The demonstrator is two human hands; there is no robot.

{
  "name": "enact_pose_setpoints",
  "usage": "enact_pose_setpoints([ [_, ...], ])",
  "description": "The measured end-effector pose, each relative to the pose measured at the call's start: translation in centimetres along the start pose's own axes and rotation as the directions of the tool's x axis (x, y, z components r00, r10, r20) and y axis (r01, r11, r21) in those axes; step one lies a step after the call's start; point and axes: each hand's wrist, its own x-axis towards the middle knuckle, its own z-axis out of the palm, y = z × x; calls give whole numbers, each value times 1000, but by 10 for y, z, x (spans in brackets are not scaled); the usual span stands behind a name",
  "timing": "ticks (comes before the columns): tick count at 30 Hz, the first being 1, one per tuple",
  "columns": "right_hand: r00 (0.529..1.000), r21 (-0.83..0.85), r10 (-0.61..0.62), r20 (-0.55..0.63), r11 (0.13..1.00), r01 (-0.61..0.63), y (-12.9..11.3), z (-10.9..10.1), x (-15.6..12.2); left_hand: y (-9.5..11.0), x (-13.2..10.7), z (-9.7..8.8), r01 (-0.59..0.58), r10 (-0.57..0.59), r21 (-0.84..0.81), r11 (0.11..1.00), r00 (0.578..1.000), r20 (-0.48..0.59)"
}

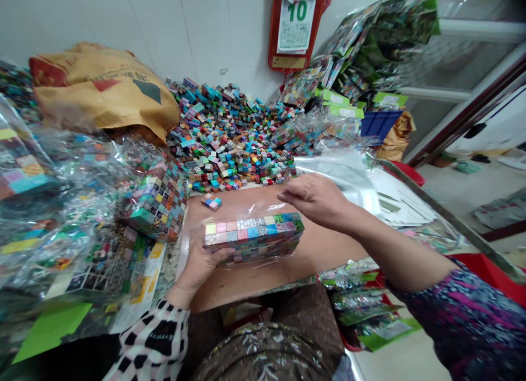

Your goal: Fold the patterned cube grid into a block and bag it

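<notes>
A long block of small patterned cubes [255, 231], in clear plastic film, is tilted over the brown board [329, 244]. My left hand [201, 266] grips its left end, thumb along the near side and the other fingers mostly hidden. Loose clear film [263, 205] spreads out behind the block. Above its right end is my right hand [316, 200], its fingers curled and pinched together close to the film. What lies between those fingertips cannot be made out. A small piece of joined cubes [211, 201] lies apart on the board, behind the block.
A large heap of loose patterned cubes [234, 134] lies against the wall. Bagged cube blocks [158, 200] crowd the left, below a brown paper sack [107, 90]. Clear plastic bags [341, 178] lie at right, near a blue bin [378, 124]. Packed bags [361, 299] sit low at right.
</notes>
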Motion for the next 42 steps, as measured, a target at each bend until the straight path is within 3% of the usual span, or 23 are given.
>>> enact_pose_setpoints([
  [3, 986, 126, 161, 52, 978, -166, 3, -1, 8, -3, 0, 0, 26, -26, -22, 999, 1000, 4],
  [5, 977, 133, 189, 99, 971, -201, 2, -4, 11, -3, 0, 1, 31, -31, -35, 999, 999, -6],
  [10, 993, -38, -17, 121, 999, 22, -20, -14, 17, -2, 0, 3, 41, -41, -45, 998, 999, 2],
  [13, 975, -152, -161, 153, 971, 184, -39, -13, 23, -4, 1, 2, 63, -63, -49, 997, 998, 11],
  [16, 958, -232, -210, 195, 939, 253, -50, -9, 32, -7, 1, 2, 65, -65, -57, 996, 998, 7],
  [21, 969, -180, -140, 205, 968, 177, -51, -5, 43, -5, 1, 1, 70, -70, -38, 997, 998, 0],
  [24, 970, -87, 0, 243, 996, 22, -50, -5, 49, -5, 1, 1, 63, -63, -17, 998, 998, -11],
  [28, 928, 52, 123, 352, 987, -150, -49, -7, 60, -10, -1, 1, 93, -93, -52, 994, 996, -5],
  [33, 894, 40, 46, 446, 997, -71, -53, -20, 66, -11, -1, 1, 157, -157, -67, 985, 988, -1],
  [38, 844, 88, -4, 536, 995, -51, -55, -27, 66, -3, 1, 4, 62, -62, -53, 997, 998, -11],
  [42, 866, 56, 10, 500, 997, -44, -48, -25, 65, 0, 0, 6, 59, -60, -38, 998, 998, -18],
])
